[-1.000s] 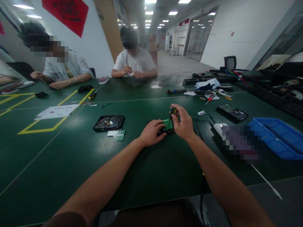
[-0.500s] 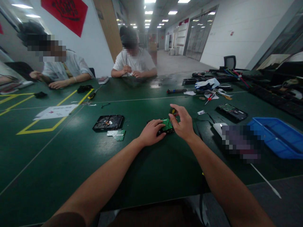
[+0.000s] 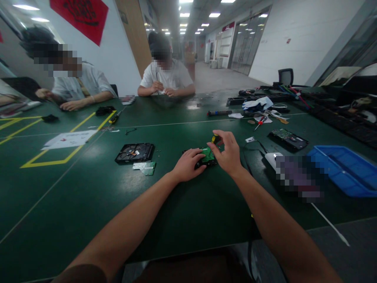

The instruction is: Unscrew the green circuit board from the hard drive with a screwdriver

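Centrally, the left hand (image 3: 188, 165) lay flat across the drive's left part, fingers extended. The drive with green board (image 3: 209, 157) sat on the table (image 3: 176, 208) between both hands. The right hand (image 3: 225, 153) gripped a yellow-and-black screwdriver (image 3: 215, 139) above it.

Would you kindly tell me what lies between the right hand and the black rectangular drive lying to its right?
A small white tag and a thin black cable lie between the right hand and that drive, in the head view.
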The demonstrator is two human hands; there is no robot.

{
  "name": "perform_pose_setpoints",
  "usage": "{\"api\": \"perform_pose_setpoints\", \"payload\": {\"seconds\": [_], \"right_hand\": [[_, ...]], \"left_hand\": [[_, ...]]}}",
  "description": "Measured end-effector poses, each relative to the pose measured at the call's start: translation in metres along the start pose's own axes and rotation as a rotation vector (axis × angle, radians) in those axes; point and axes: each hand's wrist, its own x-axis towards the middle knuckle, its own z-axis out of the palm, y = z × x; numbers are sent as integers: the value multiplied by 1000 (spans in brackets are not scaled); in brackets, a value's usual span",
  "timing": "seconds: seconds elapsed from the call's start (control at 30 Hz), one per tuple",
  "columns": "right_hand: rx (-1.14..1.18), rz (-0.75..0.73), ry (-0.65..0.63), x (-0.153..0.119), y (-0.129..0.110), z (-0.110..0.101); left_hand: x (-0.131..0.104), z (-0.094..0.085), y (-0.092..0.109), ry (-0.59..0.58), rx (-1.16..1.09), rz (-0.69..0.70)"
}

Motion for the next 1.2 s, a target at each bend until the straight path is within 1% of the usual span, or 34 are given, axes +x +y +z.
{"api": "perform_pose_setpoints", "payload": {"seconds": [0.43,0.6,0.87,1.0,1.2], "right_hand": [[-10,-9,34,-1,-2,0],[-10,3,38,-2,0,1],[-48,2,79,-3,2,2],[-52,5,68,-2,1,3],[1,-14,41,-2,-5,2]], "left_hand": [[0,0,0,-1,19,5],[0,1,0,12,13,10],[0,0,0,-5,17,2],[-1,1,0,-8,18,-7],[-1,1,0,6,14,-3]]}}
